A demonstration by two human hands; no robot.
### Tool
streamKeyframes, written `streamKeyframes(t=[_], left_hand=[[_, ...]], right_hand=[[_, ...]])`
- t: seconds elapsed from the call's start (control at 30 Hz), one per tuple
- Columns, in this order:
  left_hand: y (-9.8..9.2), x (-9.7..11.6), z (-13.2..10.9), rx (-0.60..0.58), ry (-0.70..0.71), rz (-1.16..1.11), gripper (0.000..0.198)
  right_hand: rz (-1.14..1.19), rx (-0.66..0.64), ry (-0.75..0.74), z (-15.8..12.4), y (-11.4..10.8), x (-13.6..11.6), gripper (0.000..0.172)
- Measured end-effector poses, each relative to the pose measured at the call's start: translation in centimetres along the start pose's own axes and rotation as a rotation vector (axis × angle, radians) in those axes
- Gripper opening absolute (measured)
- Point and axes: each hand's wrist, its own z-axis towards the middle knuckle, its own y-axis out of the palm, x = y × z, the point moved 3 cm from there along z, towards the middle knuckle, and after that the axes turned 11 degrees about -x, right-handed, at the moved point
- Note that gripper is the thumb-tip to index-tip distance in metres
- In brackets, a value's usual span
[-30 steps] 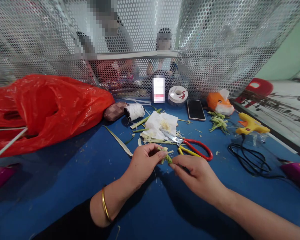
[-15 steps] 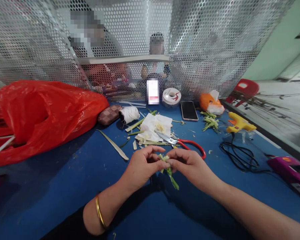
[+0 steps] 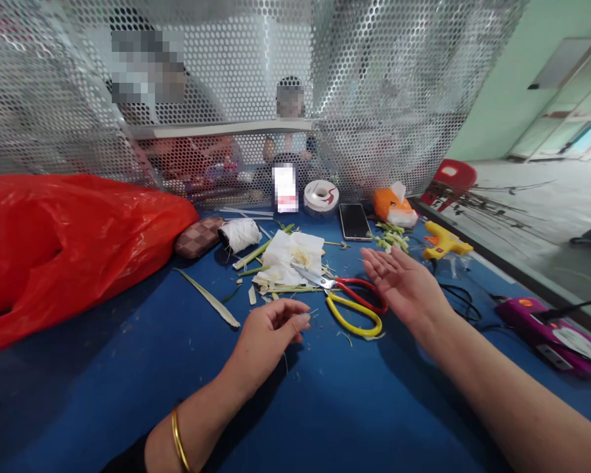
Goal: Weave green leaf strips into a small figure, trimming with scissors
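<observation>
My left hand (image 3: pixel 273 335) is over the blue table with its thumb and fingers drawn together. Fine pale strands (image 3: pixel 314 311) show by its fingertips, but what it pinches is too small to make out. My right hand (image 3: pixel 408 289) is open, palm partly up and fingers stretched, just in front of a small pile of green plant pieces (image 3: pixel 393 238). Between the hands lie scissors (image 3: pixel 328 282) with one red and one yellow handle. Their blades rest on a crumpled white tissue (image 3: pixel 295 253) among green stalks and scraps.
A red plastic bag (image 3: pixel 79 243) fills the left side. Behind are a checked pouch (image 3: pixel 199 238), a white thread spool (image 3: pixel 240 235), a ribbon roll (image 3: pixel 321 196), a phone (image 3: pixel 354 222) and a tissue pack (image 3: pixel 394 205). A yellow glue gun (image 3: pixel 446 241) and purple power strip (image 3: pixel 542 332) stand right.
The green plant piece that both hands held has left them. My right hand has moved right and opened by the pile, uncovering the yellow scissor handle. The view has shifted right.
</observation>
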Motion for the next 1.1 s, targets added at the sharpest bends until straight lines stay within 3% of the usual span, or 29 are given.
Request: streamKeyframes(t=[0.07,0.13,0.17,0.27,0.33,0.37,0.57,0.73,0.87,1.0,1.1], left_hand=[[0.0,-0.1,0.1,-0.006,0.002,0.016,0.019],[-0.1,-0.3,0.2,-0.022,0.009,0.036,0.02],[-0.1,-0.4,0.3,-0.034,0.017,0.049,0.02],[-0.1,-0.7,0.3,-0.056,0.054,0.13,0.019],[-0.2,-0.7,0.2,-0.041,0.087,0.237,0.015],[-0.3,-0.7,0.1,-0.027,0.103,0.294,0.015],[-0.5,-0.8,-0.4,0.046,0.142,0.491,0.022],[-0.9,0.0,-0.5,0.071,0.182,0.648,0.029],[-3.8,1.5,-0.7,0.207,0.188,0.863,0.015],[-8.4,2.0,-1.8,0.391,-0.091,1.063,0.026],[-10.1,1.8,-2.4,0.411,-0.137,1.08,0.031]], right_hand=[[-0.094,-0.124,0.127,-0.8,0.8,0.4,0.013],[-0.327,-0.378,0.202,-2.3,2.2,1.4,0.02],[-0.503,-0.522,0.171,-3.2,2.9,1.9,0.024],[-1.167,-0.855,-0.273,-5.6,4.5,2.9,0.02],[-1.492,-0.986,-0.539,-6.6,4.9,3.4,0.018],[-1.581,-1.024,-0.596,-6.8,4.9,3.6,0.018],[-1.723,-1.044,-0.644,-6.4,4.4,3.9,0.016],[-1.695,-1.064,-0.704,-6.5,4.4,4.2,0.015],[-1.668,-1.067,-0.706,-6.5,4.2,4.1,0.018],[-1.681,-1.098,-0.677,-6.4,4.1,4.1,0.022],[-1.699,-1.104,-0.644,-6.3,4.2,4.3,0.02]])
